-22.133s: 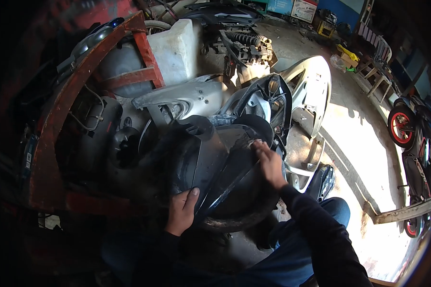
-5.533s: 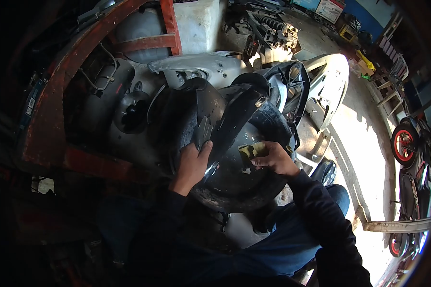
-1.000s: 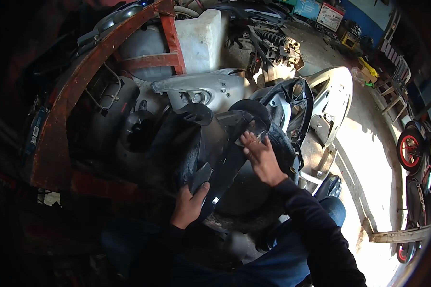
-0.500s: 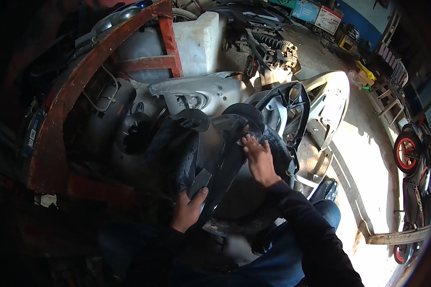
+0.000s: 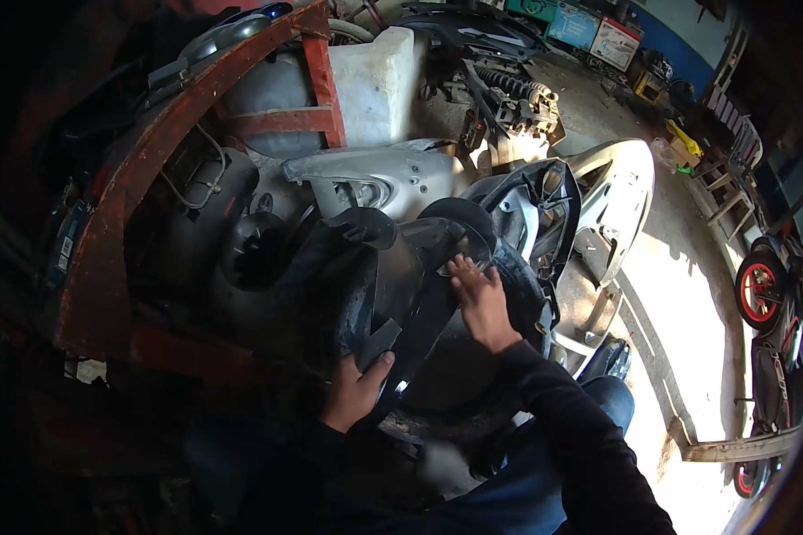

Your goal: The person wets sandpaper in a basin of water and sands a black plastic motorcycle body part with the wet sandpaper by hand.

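Observation:
A dark motorcycle body panel (image 5: pixel 415 308) lies tilted in front of me, above my knees. My left hand (image 5: pixel 355 390) is closed around its near lower edge, thumb on top. A flat grey rectangular piece (image 5: pixel 381 341) sticks up beside that thumb; I cannot tell whether it is loose or part of the panel. My right hand (image 5: pixel 484 308) lies on the panel's upper right side, fingers stretched out and fingertips pressed to the surface. A small pale edge shows by those fingertips, too small to name. Beneath the panel is a dark rounded support, mostly in shadow.
Behind the panel rest a silver fairing (image 5: pixel 379 178) and a pale fairing (image 5: pixel 629 187). A rusty red metal frame (image 5: pixel 116 223) curves along the left. A shock absorber (image 5: pixel 513 86) lies farther back. At right are a motorcycle with a red-rimmed wheel (image 5: pixel 758 285) and a wooden beam (image 5: pixel 745 444).
The view has shifted slightly, so most things appear a little lower and to the right. Both hands keep nearly the same places on the panel.

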Demonstrator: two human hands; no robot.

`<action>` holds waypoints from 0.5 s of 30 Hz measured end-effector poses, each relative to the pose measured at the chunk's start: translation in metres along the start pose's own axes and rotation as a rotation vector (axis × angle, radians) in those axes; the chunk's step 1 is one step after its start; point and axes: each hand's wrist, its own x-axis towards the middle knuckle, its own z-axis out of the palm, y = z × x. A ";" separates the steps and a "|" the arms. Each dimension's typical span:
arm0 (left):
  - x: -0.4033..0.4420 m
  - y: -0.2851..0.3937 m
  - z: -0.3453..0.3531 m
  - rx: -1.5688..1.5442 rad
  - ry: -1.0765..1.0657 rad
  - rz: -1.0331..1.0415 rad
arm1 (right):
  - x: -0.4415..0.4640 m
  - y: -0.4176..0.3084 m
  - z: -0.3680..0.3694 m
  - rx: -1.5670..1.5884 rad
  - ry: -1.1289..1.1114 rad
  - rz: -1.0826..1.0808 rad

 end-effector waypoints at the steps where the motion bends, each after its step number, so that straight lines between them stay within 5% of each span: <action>1: 0.000 0.004 0.000 0.018 -0.010 0.015 | -0.013 -0.018 0.005 0.010 0.099 -0.145; 4: -0.006 0.012 -0.007 0.065 0.021 0.065 | -0.049 -0.051 -0.014 0.058 -0.042 -0.347; 7: -0.005 0.006 -0.004 0.074 -0.036 -0.004 | 0.005 -0.005 -0.007 0.040 0.040 -0.089; 12: 0.002 0.006 -0.005 0.090 0.014 0.037 | -0.041 -0.044 -0.014 0.095 -0.055 -0.301; 15: 0.001 0.005 0.003 0.116 -0.009 0.057 | 0.000 0.012 0.004 0.075 0.034 0.040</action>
